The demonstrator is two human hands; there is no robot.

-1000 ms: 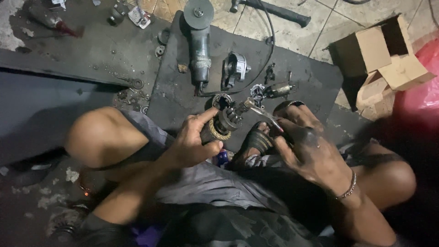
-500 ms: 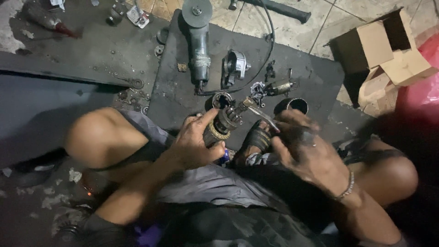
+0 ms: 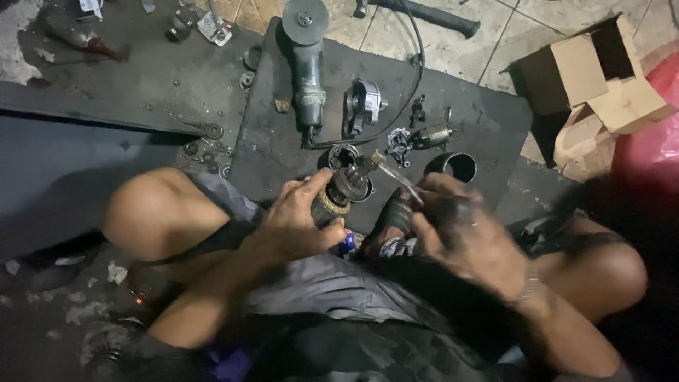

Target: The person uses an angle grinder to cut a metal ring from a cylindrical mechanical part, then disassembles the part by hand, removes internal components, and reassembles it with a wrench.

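My left hand (image 3: 297, 223) grips a motor armature (image 3: 341, 192) with copper windings, its shaft end pointing up and away. My right hand (image 3: 463, 233), dark with grease, pinches a thin metal tool (image 3: 396, 178) whose tip meets the armature's upper end. Both hands work above my lap, between my bent knees. On the dark mat (image 3: 276, 152) just beyond lie an angle grinder (image 3: 308, 64), a grey gear housing (image 3: 364, 105), a second small armature (image 3: 428, 136) and a black cylindrical sleeve (image 3: 450, 166).
An open cardboard box (image 3: 598, 78) and a red plastic bag (image 3: 654, 138) sit at the right. A hammer handle (image 3: 424, 13) lies at the top. Loose washers and small parts (image 3: 209, 138) are scattered left of the mat, near a grey board (image 3: 49, 180).
Both hands stay on the armature and tool; they have shifted slightly down and toward my lap. The tool tip stays at the armature's end.
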